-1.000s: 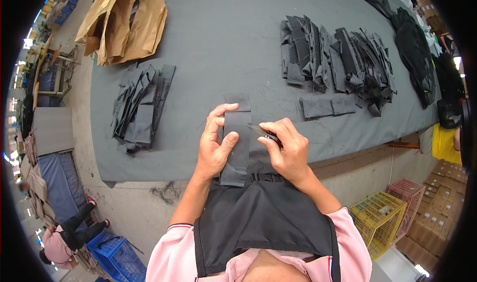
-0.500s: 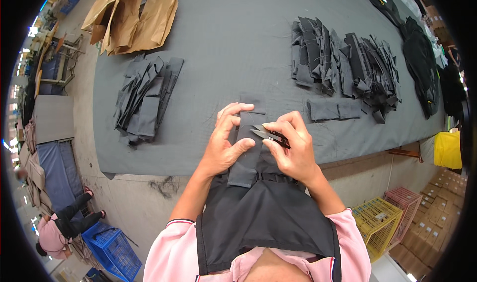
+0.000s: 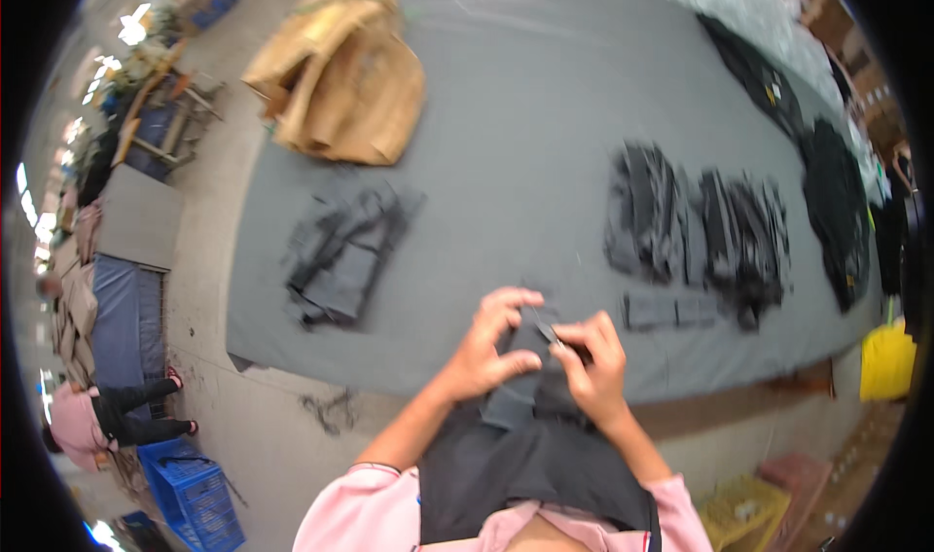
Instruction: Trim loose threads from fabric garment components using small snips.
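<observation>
My left hand (image 3: 491, 346) is closed on a dark grey fabric strip (image 3: 514, 401), fingers at its far end and thumb on its near side. The strip lies at the table's front edge, and its near end hangs over my black apron (image 3: 530, 464). In my right hand (image 3: 593, 362) I grip small thread snips (image 3: 547, 331), closed between fingers and thumb. Their blades point up and left, over the strip and close to my left fingertips. Blur hides whether the blades touch the cloth or a thread.
A pile of dark strips (image 3: 345, 260) lies left, below a brown paper bag (image 3: 365, 95). More stacked strips (image 3: 647, 212) and a single strip (image 3: 671, 311) lie right. Dark garments (image 3: 835, 212) line the right edge. A blue crate (image 3: 195, 498) and a person (image 3: 88, 426) are at lower left.
The view has shifted, so the table's contents sit lower and further right. The snips have turned from pointing left to pointing up-left, nearer my left fingertips. Both hands keep their hold.
</observation>
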`<state>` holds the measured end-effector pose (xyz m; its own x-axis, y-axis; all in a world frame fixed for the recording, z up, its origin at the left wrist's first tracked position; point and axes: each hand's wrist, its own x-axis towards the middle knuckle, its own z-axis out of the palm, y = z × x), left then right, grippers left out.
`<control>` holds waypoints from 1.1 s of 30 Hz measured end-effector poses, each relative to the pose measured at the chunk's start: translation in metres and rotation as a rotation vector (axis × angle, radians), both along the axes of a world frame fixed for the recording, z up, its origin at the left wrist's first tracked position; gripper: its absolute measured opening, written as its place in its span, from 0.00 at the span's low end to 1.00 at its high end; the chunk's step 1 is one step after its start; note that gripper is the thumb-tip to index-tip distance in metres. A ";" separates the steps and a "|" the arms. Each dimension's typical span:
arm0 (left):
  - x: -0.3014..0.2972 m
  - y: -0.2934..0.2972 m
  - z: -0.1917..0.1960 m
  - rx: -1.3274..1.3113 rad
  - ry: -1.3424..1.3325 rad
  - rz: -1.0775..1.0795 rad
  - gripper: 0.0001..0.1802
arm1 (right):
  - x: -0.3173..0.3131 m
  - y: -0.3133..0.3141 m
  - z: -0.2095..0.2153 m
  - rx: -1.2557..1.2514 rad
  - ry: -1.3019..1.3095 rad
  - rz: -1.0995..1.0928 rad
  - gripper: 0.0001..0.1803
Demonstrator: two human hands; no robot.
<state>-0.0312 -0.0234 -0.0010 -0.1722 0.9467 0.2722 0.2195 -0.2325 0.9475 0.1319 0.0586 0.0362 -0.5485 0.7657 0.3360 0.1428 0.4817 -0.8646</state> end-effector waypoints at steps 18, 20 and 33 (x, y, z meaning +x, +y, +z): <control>0.023 0.023 0.008 -0.048 -0.271 0.207 0.18 | -0.023 0.011 -0.016 -0.604 0.241 -0.076 0.04; 0.022 0.023 0.010 -0.033 -0.237 0.233 0.19 | -0.015 0.019 -0.029 -0.644 0.270 -0.129 0.03; 0.010 0.038 0.003 -0.192 -0.611 0.451 0.20 | 0.008 -0.032 -0.004 0.198 -0.083 0.220 0.21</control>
<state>-0.0214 0.0146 0.0019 -0.6177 0.7707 -0.1565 -0.3200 -0.0645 0.9452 0.1395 0.0267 0.0326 -0.7256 0.5499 0.4137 0.0832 0.6669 -0.7405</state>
